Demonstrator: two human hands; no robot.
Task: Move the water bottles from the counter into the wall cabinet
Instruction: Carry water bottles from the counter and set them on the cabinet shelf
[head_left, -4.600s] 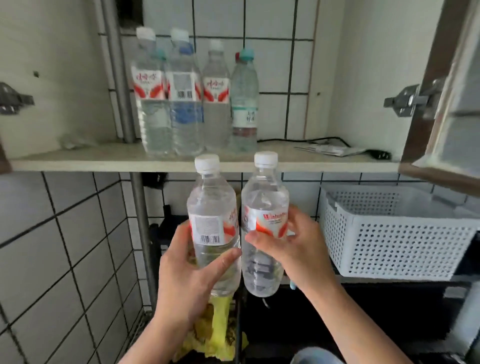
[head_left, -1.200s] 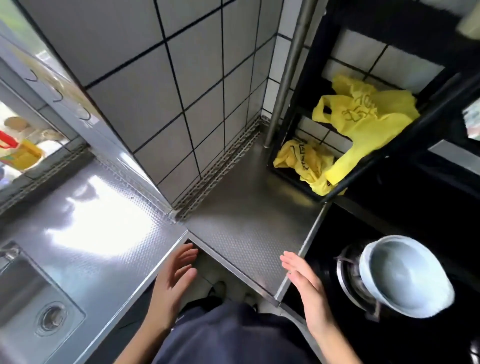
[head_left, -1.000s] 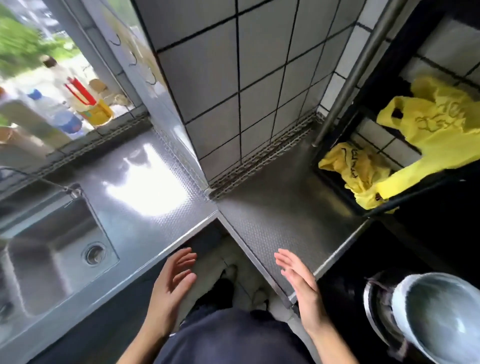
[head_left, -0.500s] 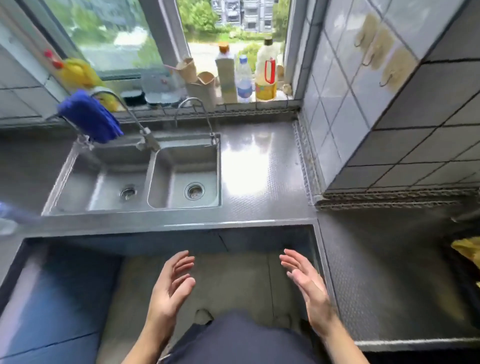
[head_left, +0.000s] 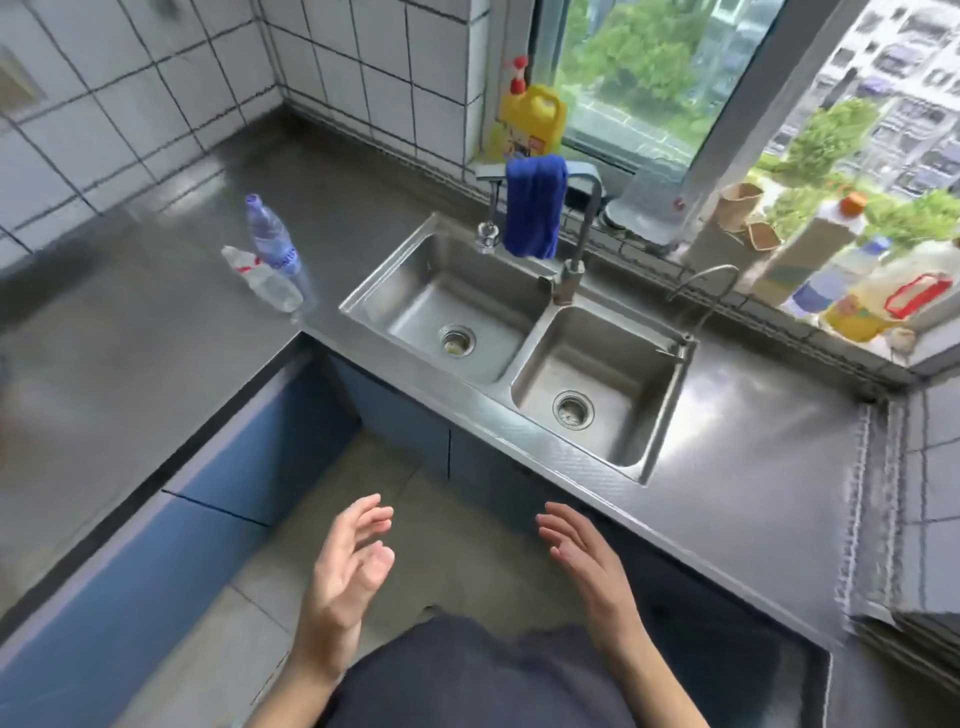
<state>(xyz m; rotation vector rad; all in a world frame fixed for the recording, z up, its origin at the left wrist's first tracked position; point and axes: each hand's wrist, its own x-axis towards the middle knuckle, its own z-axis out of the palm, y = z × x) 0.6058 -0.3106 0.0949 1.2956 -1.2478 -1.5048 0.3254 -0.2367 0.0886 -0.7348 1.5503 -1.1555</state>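
Observation:
Two clear water bottles stand close together on the steel counter left of the sink: one with a blue label and, in front of it, one with a red label. My left hand and my right hand hang empty over the floor in front of me, fingers apart, far from the bottles. The wall cabinet is out of view.
A double steel sink sits in the counter under the window. A blue cloth hangs over the tap. A yellow detergent jug and several bottles stand on the window sill. Blue cabinet fronts border the floor.
The view has swung left from the stove corner across the sink, bringing the two counter bottles into sight. Both hands, which held bottles earlier, stay empty and open.

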